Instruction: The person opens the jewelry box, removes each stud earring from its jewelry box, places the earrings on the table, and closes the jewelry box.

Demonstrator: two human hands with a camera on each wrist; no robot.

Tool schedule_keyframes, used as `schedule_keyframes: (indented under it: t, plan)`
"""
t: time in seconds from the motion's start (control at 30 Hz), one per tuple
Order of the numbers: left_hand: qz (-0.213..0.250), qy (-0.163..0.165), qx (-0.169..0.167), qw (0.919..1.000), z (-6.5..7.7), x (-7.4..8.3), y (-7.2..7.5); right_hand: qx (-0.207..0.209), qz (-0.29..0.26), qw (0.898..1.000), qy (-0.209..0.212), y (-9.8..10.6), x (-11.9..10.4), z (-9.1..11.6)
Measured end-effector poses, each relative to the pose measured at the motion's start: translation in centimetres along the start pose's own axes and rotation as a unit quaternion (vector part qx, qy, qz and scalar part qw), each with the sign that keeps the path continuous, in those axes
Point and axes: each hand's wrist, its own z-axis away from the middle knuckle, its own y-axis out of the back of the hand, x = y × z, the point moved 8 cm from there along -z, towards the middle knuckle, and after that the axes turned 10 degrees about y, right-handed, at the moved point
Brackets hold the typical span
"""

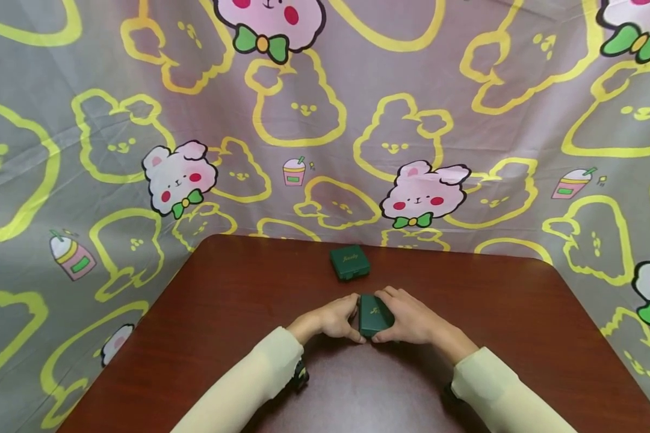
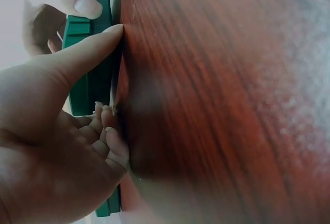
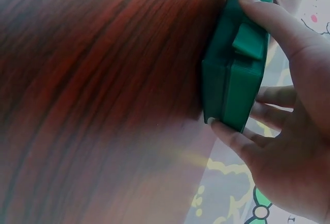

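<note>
A small dark green box [image 1: 372, 319] with gold lettering on its lid lies on the table between both hands. My left hand [image 1: 337, 317] holds its left side, thumb against the front face and the other fingers curled at the side, as the left wrist view shows. From the right, my right hand [image 1: 414, 319] grips the box, with the thumb near the front and the fingers spread along the far side. In the right wrist view a raised tab [image 3: 249, 41] stands out on the front of the box. The lid is down.
A second green box [image 1: 349, 262], also with gold lettering, sits farther back on the reddish-brown wooden table [image 1: 238, 282]. Behind and beside the table hangs a grey cloth [image 1: 325, 162] printed with cartoon bears and rabbits.
</note>
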Motion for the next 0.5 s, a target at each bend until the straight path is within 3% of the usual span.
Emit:
schedule_keyframes:
  t: [0.5]
  plan:
    - [0.007, -0.024, -0.007, 0.9997, 0.10, 0.38, 0.09, 0.006, 0.001, 1.000, 0.007, 0.12, -0.06, 0.11]
